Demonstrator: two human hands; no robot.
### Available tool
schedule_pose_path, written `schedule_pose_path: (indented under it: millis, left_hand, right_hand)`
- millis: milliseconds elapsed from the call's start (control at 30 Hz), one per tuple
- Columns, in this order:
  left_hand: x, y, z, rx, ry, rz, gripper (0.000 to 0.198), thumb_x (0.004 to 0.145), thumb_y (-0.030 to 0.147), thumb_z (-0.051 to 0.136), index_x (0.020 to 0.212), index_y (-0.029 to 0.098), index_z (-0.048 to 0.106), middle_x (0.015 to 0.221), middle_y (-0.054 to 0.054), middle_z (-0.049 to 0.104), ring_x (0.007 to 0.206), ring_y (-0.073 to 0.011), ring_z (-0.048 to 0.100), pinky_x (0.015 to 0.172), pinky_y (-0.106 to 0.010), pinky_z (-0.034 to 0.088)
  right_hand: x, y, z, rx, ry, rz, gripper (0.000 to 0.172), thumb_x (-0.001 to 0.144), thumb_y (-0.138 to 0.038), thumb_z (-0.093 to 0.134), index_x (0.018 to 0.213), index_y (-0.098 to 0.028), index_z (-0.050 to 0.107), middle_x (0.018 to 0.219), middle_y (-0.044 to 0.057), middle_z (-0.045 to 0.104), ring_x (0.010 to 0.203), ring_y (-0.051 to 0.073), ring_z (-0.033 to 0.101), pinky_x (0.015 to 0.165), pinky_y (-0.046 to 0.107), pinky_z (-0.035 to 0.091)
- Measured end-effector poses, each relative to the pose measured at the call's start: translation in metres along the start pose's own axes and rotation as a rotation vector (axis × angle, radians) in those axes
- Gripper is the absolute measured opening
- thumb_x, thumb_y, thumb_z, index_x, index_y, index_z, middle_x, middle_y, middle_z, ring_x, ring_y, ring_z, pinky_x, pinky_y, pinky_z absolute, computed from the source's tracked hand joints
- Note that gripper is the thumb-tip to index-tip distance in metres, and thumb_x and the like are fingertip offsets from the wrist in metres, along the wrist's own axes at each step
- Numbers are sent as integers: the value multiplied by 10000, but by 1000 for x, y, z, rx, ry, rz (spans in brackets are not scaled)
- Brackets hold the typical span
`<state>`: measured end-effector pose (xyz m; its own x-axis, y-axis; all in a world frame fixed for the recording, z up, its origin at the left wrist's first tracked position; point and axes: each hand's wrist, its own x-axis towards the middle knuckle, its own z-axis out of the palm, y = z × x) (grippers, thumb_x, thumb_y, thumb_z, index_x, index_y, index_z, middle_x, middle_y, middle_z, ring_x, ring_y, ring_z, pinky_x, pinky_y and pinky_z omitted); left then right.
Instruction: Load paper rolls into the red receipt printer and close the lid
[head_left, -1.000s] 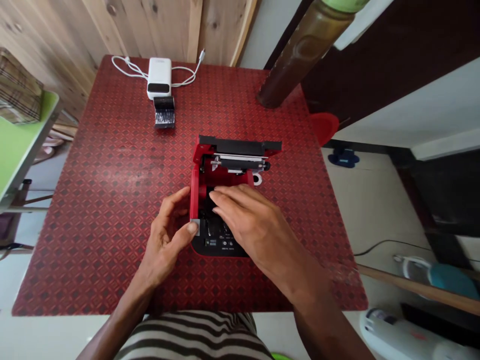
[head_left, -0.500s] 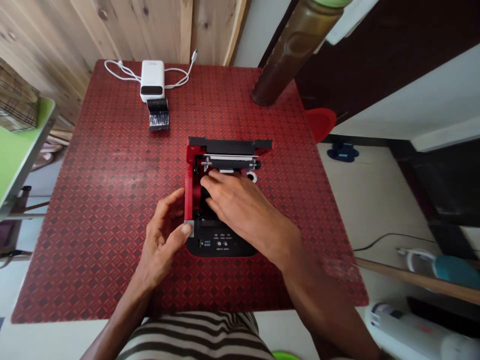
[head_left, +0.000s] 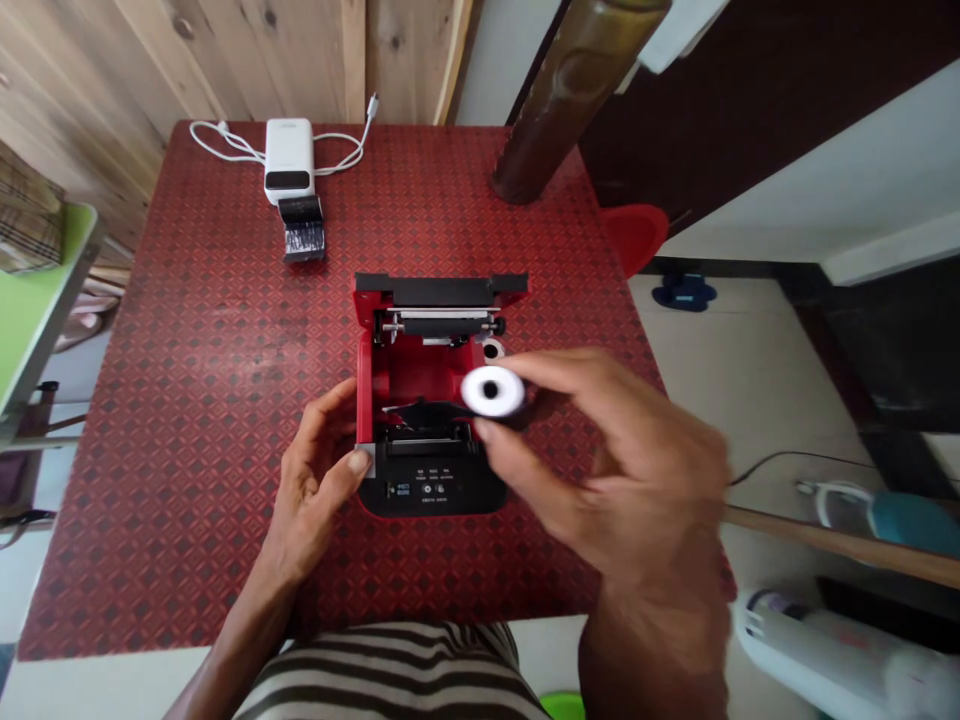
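A red and black receipt printer (head_left: 433, 490) sits on the table with its lid (head_left: 442, 291) raised. Its red paper bay (head_left: 424, 372) shows bare. My left hand (head_left: 315, 480) steadies the printer, thumb on its front left corner and fingers along the left side. Between thumb and fingers of my right hand (head_left: 600, 450), above the printer's right edge, is a small paper roll (head_left: 511, 392), its white end with a dark core facing up at me. A dark strip (head_left: 427, 412) stretches from the roll across the bay. Partly hidden behind it, a second white roll (head_left: 493, 348) stands by the printer's right side.
A white power bank (head_left: 289, 158) with a white cable lies at the table's back left, and a curled black strip (head_left: 303, 228) sits before it. A tall brown bottle (head_left: 559, 100) stands at the back right. The red patterned table (head_left: 187, 450) has a wooden wall behind.
My right hand has come up out of the paper bay and moved right, bringing the paper roll with it. My left hand keeps its hold on the printer. The view has shifted slightly.
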<state>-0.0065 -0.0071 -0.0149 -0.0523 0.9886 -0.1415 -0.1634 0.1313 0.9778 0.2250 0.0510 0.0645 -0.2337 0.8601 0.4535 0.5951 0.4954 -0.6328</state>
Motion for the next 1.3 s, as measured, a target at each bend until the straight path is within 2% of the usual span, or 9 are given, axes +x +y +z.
schedule_pose_path:
  millis: [167, 300, 433, 567, 733, 867, 967, 1167, 1300]
  left_hand:
    - [-1, -5, -2, 5, 24, -1, 595, 1056, 485, 746, 1619, 318, 651, 1598, -94, 722, 1416, -357, 721, 1156, -508, 611]
    - [-1, -9, -3, 13, 36, 29, 554, 1072, 469, 722, 1608, 334, 669, 1591, -81, 723, 1422, -342, 710, 1184, -498, 581]
    - [0, -12, -3, 43, 53, 65, 554, 1067, 481, 713, 1597, 325, 682, 1605, -78, 715, 1471, -346, 675, 1247, -520, 540]
    - [0, -13, -3, 65, 90, 75, 567, 1046, 507, 730, 1579, 316, 701, 1626, -73, 702, 1536, -359, 630, 1311, -532, 490]
    - [-1, -12, -3, 60, 76, 59, 532, 1066, 483, 726, 1578, 341, 702, 1635, -53, 696, 1562, -348, 607, 1344, -521, 447]
    - [-1, -11, -3, 69, 83, 57, 540, 1062, 502, 732, 1575, 336, 702, 1636, -58, 693, 1560, -355, 609, 1334, -521, 458]
    - [-1, -12, -3, 88, 92, 49, 569, 1053, 525, 731, 1586, 329, 691, 1644, -69, 684, 1545, -364, 620, 1328, -540, 470]
    - [-1, -12, -4, 89, 90, 46, 561, 1055, 508, 729, 1587, 334, 692, 1643, -58, 685, 1545, -359, 614, 1328, -526, 464]
    - [-1, -13, -3, 62, 79, 54, 554, 1062, 492, 722, 1591, 331, 688, 1632, -59, 696, 1546, -352, 617, 1318, -517, 470]
  right_hand:
    - [-47, 38, -10, 289, 267, 353, 286, 927, -265, 878, 1191, -285, 770, 1135, 39, 858, 1037, 251, 836, 940, 439, 710]
    - [-83, 59, 8, 256, 182, 491, 250, 958, -293, 832, 1197, -273, 761, 1169, 51, 869, 1058, 234, 852, 976, 432, 703]
    - [-99, 58, 31, 167, 38, 460, 233, 969, -295, 760, 1201, -265, 753, 1153, 63, 879, 1033, 251, 859, 926, 430, 700]
    - [-98, 55, 36, 85, -13, 376, 231, 985, -275, 713, 1214, -258, 734, 1143, 71, 883, 1014, 261, 862, 899, 421, 701]
    - [-103, 60, 29, 59, -83, 320, 389, 987, -232, 694, 1375, -241, 709, 1304, 111, 865, 1184, 282, 851, 1024, 476, 704]
    - [-109, 65, 25, 91, -97, 338, 536, 993, -187, 667, 1525, -250, 661, 1460, 137, 816, 1278, 287, 831, 1109, 538, 685]
    - [-107, 71, 17, 137, -97, 365, 540, 997, -132, 609, 1517, -258, 685, 1412, 124, 838, 1206, 261, 857, 1071, 518, 707]
    - [-77, 105, 6, 135, 35, 467, 287, 1034, -268, 682, 1302, -237, 781, 1171, 95, 881, 1033, 252, 867, 976, 500, 715]
    - [-43, 119, 18, 185, -18, 458, 412, 958, -317, 771, 1358, -220, 754, 1218, 115, 843, 1003, 254, 834, 890, 463, 699]
